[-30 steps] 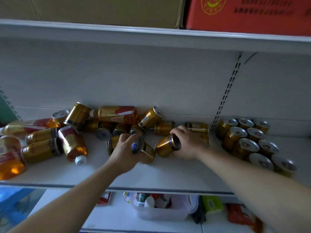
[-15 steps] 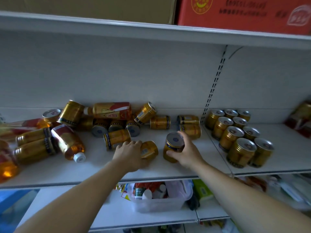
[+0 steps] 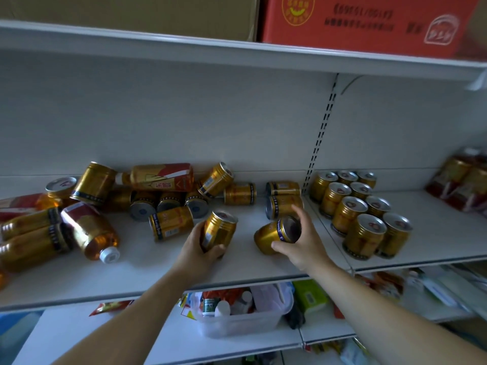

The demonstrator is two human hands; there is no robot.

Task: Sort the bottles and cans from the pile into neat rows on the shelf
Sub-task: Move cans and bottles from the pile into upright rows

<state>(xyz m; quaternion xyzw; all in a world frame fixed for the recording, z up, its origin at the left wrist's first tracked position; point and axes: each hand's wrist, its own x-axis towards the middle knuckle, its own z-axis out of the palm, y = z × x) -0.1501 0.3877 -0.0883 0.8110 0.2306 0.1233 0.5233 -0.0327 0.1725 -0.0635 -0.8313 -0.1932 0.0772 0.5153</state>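
Since the left hand (image 3: 197, 250) wraps its grip round one can (image 3: 220, 229) and the right hand (image 3: 303, 242) pinches a tilted can (image 3: 272, 234) by its rim, both low on the shelf (image 3: 158, 275) between pile (image 3: 147, 198) and rows (image 3: 361, 206), the tilted can could slip and topple the rows.

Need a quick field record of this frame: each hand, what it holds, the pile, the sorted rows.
left hand: grips left can, tilted, top up
right hand: grips right can, tilted, end toward camera
pile: cans and bottles lying on the shelf, left section
sorted rows: upright cans, right of the slotted upright
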